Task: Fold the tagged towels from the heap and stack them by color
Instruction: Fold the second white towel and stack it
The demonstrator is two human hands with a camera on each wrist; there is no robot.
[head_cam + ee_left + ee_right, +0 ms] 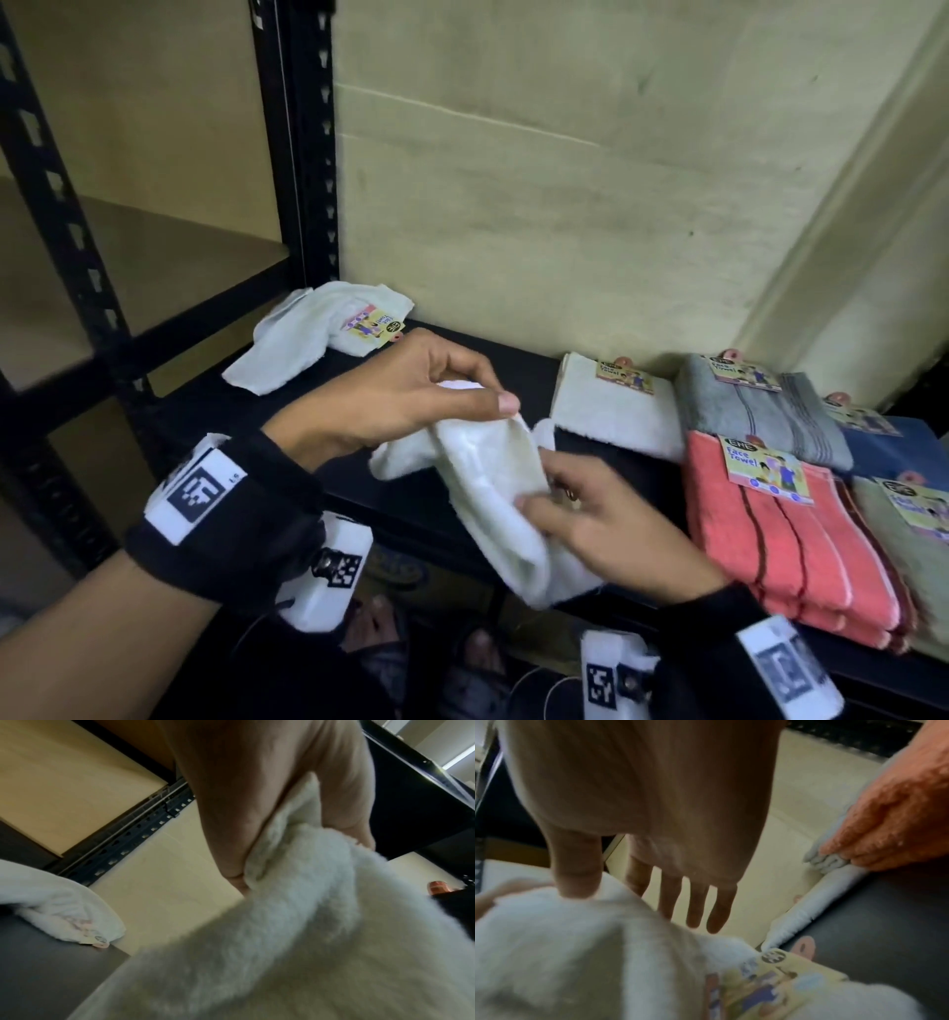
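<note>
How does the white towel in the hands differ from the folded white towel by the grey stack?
The held white towel hangs loose off the black shelf, pinched by the left hand and right hand; the folded white towel lies flat and untouched. Both are white terry with paper tags.

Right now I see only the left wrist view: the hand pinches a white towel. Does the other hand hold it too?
Observer: Yes. The right hand holds the white towel lower down, thumb on top.
Operator: Where is its tag?
Observer: The tag sits at the towel's edge, near the right hand.
Operator: Is a white stack started?
Observer: Yes. A folded white towel lies on the shelf, left of the grey stack.
</note>
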